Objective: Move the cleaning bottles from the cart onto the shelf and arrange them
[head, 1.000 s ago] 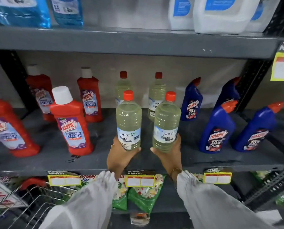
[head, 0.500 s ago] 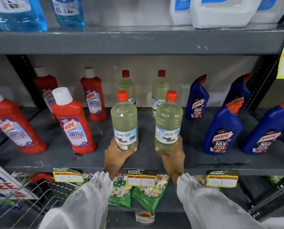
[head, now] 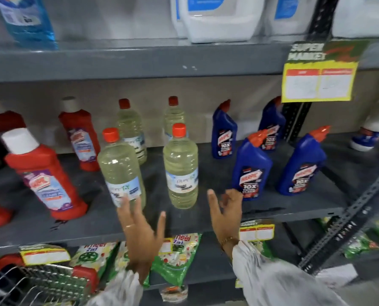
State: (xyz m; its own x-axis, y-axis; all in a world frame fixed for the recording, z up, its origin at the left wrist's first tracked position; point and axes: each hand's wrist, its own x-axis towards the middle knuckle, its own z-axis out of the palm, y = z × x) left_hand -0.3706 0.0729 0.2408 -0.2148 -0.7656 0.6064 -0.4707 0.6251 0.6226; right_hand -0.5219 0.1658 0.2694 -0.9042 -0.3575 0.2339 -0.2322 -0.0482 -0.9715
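Observation:
Two clear bottles of pale yellow liquid with red caps stand at the front of the grey middle shelf [head: 294, 208]: the left one [head: 120, 171] and the right one [head: 180, 171]. My left hand [head: 140, 228] is open just below the left bottle, its fingertips touching or nearly touching the label. My right hand [head: 226, 210] is open to the right of the right bottle and apart from it. Two more matching bottles stand behind, one on the left [head: 130, 129] and one on the right [head: 173, 115]. The wire cart [head: 40, 286] shows at the bottom left.
Red Harpic bottles [head: 42, 173] fill the shelf's left side, blue Harpic bottles [head: 250, 168] the right. Blue and white jugs stand on the upper shelf. A yellow price sign [head: 318, 82] hangs at the right. Green detergent packets [head: 175, 257] lie on the lower shelf. A slanted metal brace [head: 349, 215] runs at the right.
Both hands have let go of the two front bottles, which now stand on the shelf. The hands have drawn back with fingers spread. The view has shifted to the right.

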